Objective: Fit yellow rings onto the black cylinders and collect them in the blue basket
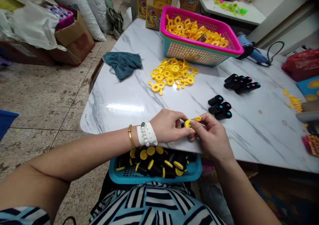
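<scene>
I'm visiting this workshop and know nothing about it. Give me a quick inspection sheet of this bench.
Surface: white marble-pattern table.
Job's things: yellow plastic ring; yellow-capped black tubes in a blue tray; black tubes on the table.
Clutter: pink-and-teal basket of yellow rings, loose ring pile, teal cloth.
Hands: left hand and right hand both pinch the ring.
Cables: black cord by a blue tool.
Surroundings: tiled floor, white sacks, cardboard box.

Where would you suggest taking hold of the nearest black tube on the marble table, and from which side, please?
I'd pinch the black barrel of the nearest tube from above, coming from the near side: it lies on its side, and the other tubes crowd its far side, so the near side looks free.
</scene>
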`<state>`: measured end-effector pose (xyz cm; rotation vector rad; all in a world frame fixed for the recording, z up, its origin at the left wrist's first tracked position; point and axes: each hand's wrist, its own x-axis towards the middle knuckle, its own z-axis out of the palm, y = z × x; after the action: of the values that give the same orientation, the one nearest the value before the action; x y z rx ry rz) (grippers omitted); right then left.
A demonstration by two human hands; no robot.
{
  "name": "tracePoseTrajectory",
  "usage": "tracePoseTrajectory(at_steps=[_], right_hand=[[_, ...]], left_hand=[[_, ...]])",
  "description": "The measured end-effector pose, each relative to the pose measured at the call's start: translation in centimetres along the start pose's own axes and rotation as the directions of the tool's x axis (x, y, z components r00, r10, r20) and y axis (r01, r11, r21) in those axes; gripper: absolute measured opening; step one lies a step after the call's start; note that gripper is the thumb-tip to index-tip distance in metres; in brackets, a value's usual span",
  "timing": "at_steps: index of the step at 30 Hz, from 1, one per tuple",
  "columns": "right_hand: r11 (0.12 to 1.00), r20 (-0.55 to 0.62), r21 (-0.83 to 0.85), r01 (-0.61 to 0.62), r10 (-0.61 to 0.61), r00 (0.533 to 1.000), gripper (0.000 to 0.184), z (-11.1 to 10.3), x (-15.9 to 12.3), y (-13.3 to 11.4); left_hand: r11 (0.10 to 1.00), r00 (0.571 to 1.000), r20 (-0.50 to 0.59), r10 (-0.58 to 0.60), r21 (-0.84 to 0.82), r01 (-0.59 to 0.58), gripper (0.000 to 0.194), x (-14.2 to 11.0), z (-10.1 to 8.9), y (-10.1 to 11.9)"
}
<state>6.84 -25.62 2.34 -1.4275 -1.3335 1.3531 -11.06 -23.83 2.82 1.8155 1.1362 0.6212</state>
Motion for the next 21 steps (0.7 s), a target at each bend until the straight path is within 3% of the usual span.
tracePoseTrajectory(at_steps=[4, 7, 9, 12, 14, 17, 19, 21], right_hand=[[0.989, -0.044, -0.13, 0.072, -0.078, 0.996, 0.028, 0.5, -0.3, 0.1], [0.981, -0.074, -0.153, 0.116, -0.129, 0.989, 0.025, 0.8, -0.4, 0.6], [0.984, -0.066, -0.126, 0.128, -0.137, 0.988, 0.026, 0.9, -0.4, 0.8], [0.982, -0.082, -0.066, 0.175, -0.18, 0.98, 0.025, 1.1, -0.6, 1.2], [0.98, -0.121, -0.026, 0.2, -0.201, 0.972, 0.023, 1.0, -0.7, 1.5], [0.977, -0.157, 0.08, 0.199, -0.185, 0.97, 0.027, 0.3, -0.6, 1.7], [0.981, -0.073, 0.152, 0.123, -0.113, 0.991, 0.031, -0.4, 0.0, 1.3], [0.99, 0.106, 0.143, -0.016, 0.001, 0.994, 0.031, -1.2, 0.9, 0.4]], left_hand=[[0.98, 0.994, 0.086, -0.074, -0.178, 0.088, 0.019, 0.3, -0.1, -0.3], [0.972, 0.989, 0.12, -0.087, -0.205, 0.11, 0.021, 0.1, 0.1, -0.4], [0.991, 0.999, 0.023, -0.043, -0.127, 0.045, 0.031, -0.3, 0.5, -0.4], [0.99, 0.982, -0.142, 0.126, 0.083, -0.115, 0.045, -0.9, 1.3, -0.5], [0.963, 0.959, -0.192, 0.209, 0.211, -0.168, 0.038, -1.1, 1.8, -0.5], [0.936, 0.953, -0.201, 0.228, 0.314, -0.158, 0.029, -1.5, 2.3, -0.5], [0.932, 0.962, -0.18, 0.206, 0.336, -0.136, 0.029, -1.7, 2.4, -0.3], [0.938, 0.97, -0.169, 0.176, 0.328, -0.113, 0.024, -1.8, 2.3, -0.1]])
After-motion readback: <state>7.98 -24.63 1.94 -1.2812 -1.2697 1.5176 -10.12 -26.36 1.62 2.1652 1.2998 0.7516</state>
